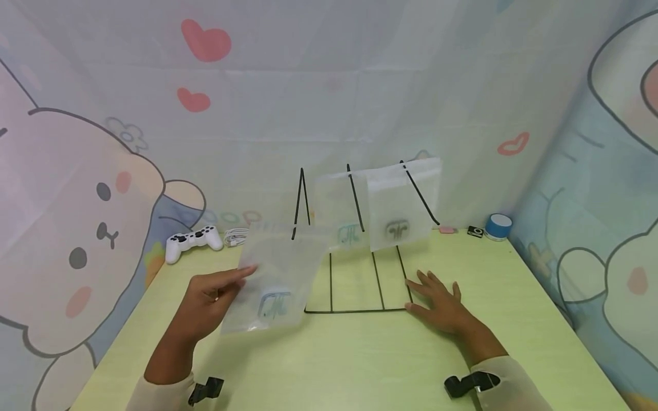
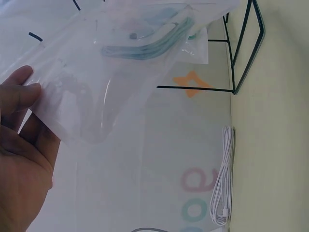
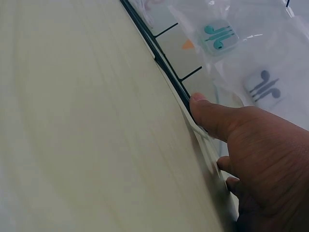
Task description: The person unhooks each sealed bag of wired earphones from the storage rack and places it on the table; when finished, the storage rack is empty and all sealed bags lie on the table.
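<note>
My left hand [image 1: 213,299] pinches the left edge of a frosted plastic bag [image 1: 280,268] between thumb and fingers. Inside its lower part show blue-green earphones [image 1: 275,306]. The bag's top edge overlaps the tip of the left hook of a black wire rack [image 1: 354,311]. On the rack's other hooks hang a bag with teal earphones [image 3: 219,36] and a bag [image 1: 403,194] with dark grey earphones [image 3: 264,88]. With fingers spread, my right hand [image 1: 439,302] rests at the front right corner of the rack's base, its thumb against the wire.
At the back left of the pale table [image 1: 360,365] lie a white game controller [image 1: 194,242] and a coiled white cable [image 2: 223,179]. A blue-and-white round container [image 1: 498,226], a small black item [image 1: 475,231] and a pink block [image 1: 448,229] stand at the back right. A printed curtain hangs behind.
</note>
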`<state>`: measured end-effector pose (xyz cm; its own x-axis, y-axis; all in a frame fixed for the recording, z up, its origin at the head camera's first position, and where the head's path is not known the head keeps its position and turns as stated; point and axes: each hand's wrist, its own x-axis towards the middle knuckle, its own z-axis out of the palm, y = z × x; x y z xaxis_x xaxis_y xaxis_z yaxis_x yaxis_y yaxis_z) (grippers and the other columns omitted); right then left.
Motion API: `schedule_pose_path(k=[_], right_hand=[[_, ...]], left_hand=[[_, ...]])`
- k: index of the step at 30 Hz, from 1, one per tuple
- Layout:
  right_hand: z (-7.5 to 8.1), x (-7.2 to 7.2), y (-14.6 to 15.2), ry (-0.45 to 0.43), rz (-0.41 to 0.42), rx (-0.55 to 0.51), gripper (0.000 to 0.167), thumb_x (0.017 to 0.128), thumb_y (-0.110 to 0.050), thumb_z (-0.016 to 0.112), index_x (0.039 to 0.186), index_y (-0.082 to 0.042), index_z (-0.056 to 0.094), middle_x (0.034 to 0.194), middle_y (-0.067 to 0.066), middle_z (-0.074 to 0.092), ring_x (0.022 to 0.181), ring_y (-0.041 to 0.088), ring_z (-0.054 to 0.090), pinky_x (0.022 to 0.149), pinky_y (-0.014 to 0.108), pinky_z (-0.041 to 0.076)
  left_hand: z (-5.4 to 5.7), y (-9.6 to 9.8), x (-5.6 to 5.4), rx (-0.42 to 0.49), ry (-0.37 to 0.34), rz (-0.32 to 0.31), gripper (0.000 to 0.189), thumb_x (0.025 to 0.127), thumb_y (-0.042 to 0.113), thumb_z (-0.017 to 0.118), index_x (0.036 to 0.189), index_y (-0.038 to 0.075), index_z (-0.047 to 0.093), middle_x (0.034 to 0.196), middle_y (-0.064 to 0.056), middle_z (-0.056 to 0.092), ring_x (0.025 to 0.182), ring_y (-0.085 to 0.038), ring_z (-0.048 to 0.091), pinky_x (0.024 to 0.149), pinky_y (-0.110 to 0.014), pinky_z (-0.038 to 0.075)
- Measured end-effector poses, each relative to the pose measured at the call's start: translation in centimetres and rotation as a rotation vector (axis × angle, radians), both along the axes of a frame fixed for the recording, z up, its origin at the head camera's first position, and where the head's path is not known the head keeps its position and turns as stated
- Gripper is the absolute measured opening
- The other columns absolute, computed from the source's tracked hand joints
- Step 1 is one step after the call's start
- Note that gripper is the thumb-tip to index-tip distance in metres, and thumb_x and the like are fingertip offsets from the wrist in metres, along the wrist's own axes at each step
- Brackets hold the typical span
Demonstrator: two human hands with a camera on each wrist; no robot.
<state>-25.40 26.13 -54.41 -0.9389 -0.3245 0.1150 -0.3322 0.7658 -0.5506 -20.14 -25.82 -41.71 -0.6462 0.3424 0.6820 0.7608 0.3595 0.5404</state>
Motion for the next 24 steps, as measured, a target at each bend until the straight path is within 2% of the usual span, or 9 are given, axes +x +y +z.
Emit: schedule_pose_path(k=[1,6,11,14,20,24], right_hand=[[0.0,0.0,0.0,0.0,0.001,-0.002,0.065,0.106,-0.047,0.068,0.162,-0.018,0.055,0.177,0.025,0.034,0.166,0.055,0.02,0.118,0.091,-0.004],[0.2,0.1,-0.1,-0.007,0.006,-0.001,0.065,0.106,-0.046,0.069,0.162,-0.017,0.054,0.177,0.025,0.034,0.165,0.056,0.02,0.118,0.091,-0.003],[0.1,0.0,-0.1,-0.013,0.001,-0.002,0.066,0.106,-0.046,0.069,0.163,-0.016,0.054,0.177,0.025,0.033,0.166,0.055,0.019,0.118,0.091,-0.005],[0.1,0.0,-0.1,-0.013,0.001,-0.005,0.066,0.106,-0.046,0.069,0.163,-0.016,0.054,0.177,0.025,0.033,0.166,0.056,0.019,0.118,0.091,-0.005],[-0.2,0.0,0.2,-0.012,0.0,0.001,0.066,0.106,-0.047,0.068,0.163,-0.017,0.054,0.177,0.025,0.032,0.166,0.055,0.019,0.118,0.091,-0.006],[-0.1,0.0,0.2,-0.011,0.001,-0.005,0.066,0.106,-0.046,0.069,0.163,-0.017,0.054,0.177,0.025,0.032,0.166,0.055,0.018,0.118,0.091,-0.006]], left_hand=[[0.0,-0.1,0.1,0.002,0.001,-0.003,0.05,0.092,-0.027,0.063,0.131,0.001,0.079,0.093,-0.014,0.081,0.071,-0.003,0.056,0.067,-0.019,0.048],[-0.1,-0.4,0.5,0.028,0.004,-0.035,0.055,0.089,-0.031,0.061,0.13,0.001,0.079,0.098,-0.006,0.081,0.072,-0.007,0.058,0.067,-0.019,0.048],[-0.1,-0.6,0.9,0.046,0.0,-0.063,0.057,0.088,-0.033,0.06,0.13,0.001,0.079,0.109,0.011,0.08,0.074,-0.01,0.059,0.066,-0.02,0.049],[0.0,-0.7,1.2,0.039,0.002,-0.068,0.058,0.087,-0.033,0.061,0.13,0.001,0.079,0.12,0.017,0.079,0.075,-0.009,0.061,0.065,-0.02,0.05],[0.2,-0.9,1.6,0.034,0.022,-0.095,0.059,0.086,-0.034,0.061,0.13,0.0,0.079,0.129,0.015,0.077,0.08,-0.006,0.064,0.068,-0.019,0.052],[0.1,-1.1,1.3,0.07,0.091,-0.123,0.061,0.08,-0.038,0.06,0.128,-0.004,0.078,0.128,0.01,0.08,0.077,-0.006,0.061,0.066,-0.018,0.05]])
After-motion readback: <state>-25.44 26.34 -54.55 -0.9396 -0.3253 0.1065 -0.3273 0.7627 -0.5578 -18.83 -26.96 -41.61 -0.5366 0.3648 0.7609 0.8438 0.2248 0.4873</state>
